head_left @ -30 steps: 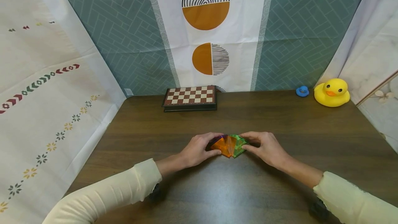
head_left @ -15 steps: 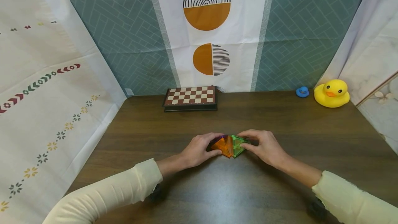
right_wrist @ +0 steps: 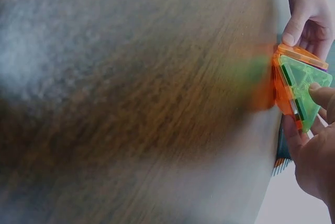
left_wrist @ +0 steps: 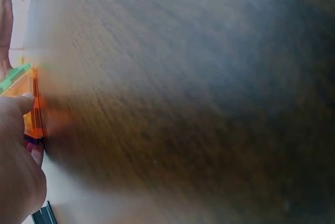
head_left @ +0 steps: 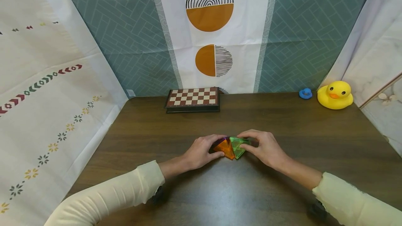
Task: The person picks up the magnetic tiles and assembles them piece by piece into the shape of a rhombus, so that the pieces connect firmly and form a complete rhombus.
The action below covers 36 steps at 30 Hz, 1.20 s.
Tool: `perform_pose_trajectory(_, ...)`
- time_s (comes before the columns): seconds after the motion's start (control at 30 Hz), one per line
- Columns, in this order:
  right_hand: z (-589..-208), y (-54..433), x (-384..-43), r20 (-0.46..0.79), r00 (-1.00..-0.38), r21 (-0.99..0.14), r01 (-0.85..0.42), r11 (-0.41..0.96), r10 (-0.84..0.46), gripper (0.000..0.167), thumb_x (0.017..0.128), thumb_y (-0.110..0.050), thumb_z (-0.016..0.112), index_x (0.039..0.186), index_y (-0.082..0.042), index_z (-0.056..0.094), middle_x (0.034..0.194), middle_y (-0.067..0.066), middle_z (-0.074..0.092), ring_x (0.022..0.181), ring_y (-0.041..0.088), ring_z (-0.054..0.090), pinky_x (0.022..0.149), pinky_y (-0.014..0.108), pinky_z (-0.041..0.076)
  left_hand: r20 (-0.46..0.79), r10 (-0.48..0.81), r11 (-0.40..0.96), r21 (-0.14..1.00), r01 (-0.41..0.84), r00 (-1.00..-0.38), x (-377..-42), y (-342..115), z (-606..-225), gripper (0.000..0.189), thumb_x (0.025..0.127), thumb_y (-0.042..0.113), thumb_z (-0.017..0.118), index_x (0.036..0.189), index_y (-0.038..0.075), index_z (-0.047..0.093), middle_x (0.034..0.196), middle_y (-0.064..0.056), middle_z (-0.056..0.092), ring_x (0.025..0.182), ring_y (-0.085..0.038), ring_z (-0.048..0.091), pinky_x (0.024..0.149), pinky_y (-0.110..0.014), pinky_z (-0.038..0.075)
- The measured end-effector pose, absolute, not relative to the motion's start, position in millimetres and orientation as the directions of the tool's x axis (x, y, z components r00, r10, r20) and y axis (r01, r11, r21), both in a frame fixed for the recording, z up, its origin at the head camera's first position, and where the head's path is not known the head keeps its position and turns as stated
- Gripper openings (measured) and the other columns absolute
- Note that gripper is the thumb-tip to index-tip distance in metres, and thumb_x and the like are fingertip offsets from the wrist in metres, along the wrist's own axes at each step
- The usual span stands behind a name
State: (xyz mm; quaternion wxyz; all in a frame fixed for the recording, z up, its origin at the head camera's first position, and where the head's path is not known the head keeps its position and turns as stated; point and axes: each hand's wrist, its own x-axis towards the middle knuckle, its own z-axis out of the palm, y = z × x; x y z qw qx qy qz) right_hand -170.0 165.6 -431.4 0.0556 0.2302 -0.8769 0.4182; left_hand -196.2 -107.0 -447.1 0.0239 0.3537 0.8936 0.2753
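In the head view my left hand (head_left: pixel 198 152) grips a group of translucent magnetic tiles, thumb at the near side and fingers at the far side. An orange triangular tile (head_left: pixel 224 148) faces me, and a strip of purple tile (head_left: pixel 221 139) shows behind it. My right hand (head_left: pixel 267 149) pinches a green triangular tile (head_left: pixel 237 146) between thumb and fingers. The right wrist view shows the green tile (right_wrist: pixel 303 85) tilted against orange tiles (right_wrist: pixel 283 90), its edge beside theirs. In the left wrist view an orange tile edge (left_wrist: pixel 36 114) rests near the tabletop, partly behind the left thumb.
A folded chessboard box (head_left: pixel 192 99) stands at the back of the dark wooden table (head_left: pixel 150 125). At the back right sit a small blue duck (head_left: pixel 305 93) and a larger yellow duck (head_left: pixel 335 95). Patterned cloths hang behind and at both sides.
My right hand has shifted slightly left, bringing the green tile over the orange area between the hands, which is now mostly covered. The left hand has stayed almost in place.
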Motion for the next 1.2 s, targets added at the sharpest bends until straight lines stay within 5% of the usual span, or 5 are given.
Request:
perform_pose_trajectory(0.27, -432.9, 161.2, -169.7, 0.303, -0.879, -0.712, -0.466, 0.526, -0.369, 0.043, 0.09, -0.009, 0.087, 0.131, -0.007, 0.074, 0.131, 0.008, 0.072, 0.111, 0.028, 0.071, 0.091, 0.053, 0.061, 0.16, 0.65, 0.596, 0.5, 0.629, -0.743, -194.9, -107.0, -446.7, 0.058, 0.099, 0.029, 0.079, 0.15, 0.01, 0.058, 0.139, -0.005, 0.068, 0.108, -0.014, 0.067, 0.097, -0.031, 0.057)
perform_pose_trajectory(0.57, -438.4, 164.4, -171.8, 0.133, -0.87, -0.79, -0.382, 0.479, -0.474, 0.066, 0.094, -0.014, 0.083, 0.153, -0.003, 0.055, 0.133, 0.018, 0.067, 0.109, 0.027, 0.072, 0.091, 0.041, 0.062, 0.154, 0.661, 0.598, 0.482, 0.64, -0.734, -190.6, -105.7, -447.7, 0.074, 0.096, 0.033, 0.082, 0.157, 0.009, 0.049, 0.143, -0.008, 0.064, 0.119, -0.019, 0.063, 0.101, -0.036, 0.056)
perform_pose_trajectory(0.77, -441.2, 164.9, -177.9, 0.105, -0.845, -0.795, -0.387, 0.466, -0.524, 0.071, 0.092, -0.013, 0.085, 0.154, 0.0, 0.052, 0.13, 0.017, 0.067, 0.112, 0.027, 0.071, 0.095, 0.04, 0.06, 0.137, 0.655, 0.616, 0.473, 0.63, -0.743, -190.6, -102.0, -449.8, 0.078, 0.096, 0.037, 0.082, 0.159, 0.01, 0.046, 0.148, -0.005, 0.061, 0.131, -0.02, 0.057, 0.108, -0.039, 0.052)
perform_pose_trajectory(1.2, -440.5, 162.5, -182.7, 0.101, -0.856, -0.796, -0.376, 0.475, -0.507, 0.07, 0.088, -0.013, 0.088, 0.149, 0.003, 0.058, 0.123, 0.016, 0.071, 0.1, 0.019, 0.074, 0.083, 0.029, 0.062, 0.169, 0.62, 0.612, 0.507, 0.607, -0.767, -189.1, -99.0, -455.7, 0.068, 0.098, 0.034, 0.079, 0.156, 0.012, 0.052, 0.142, -0.003, 0.065, 0.13, -0.02, 0.058, 0.104, -0.043, 0.053)
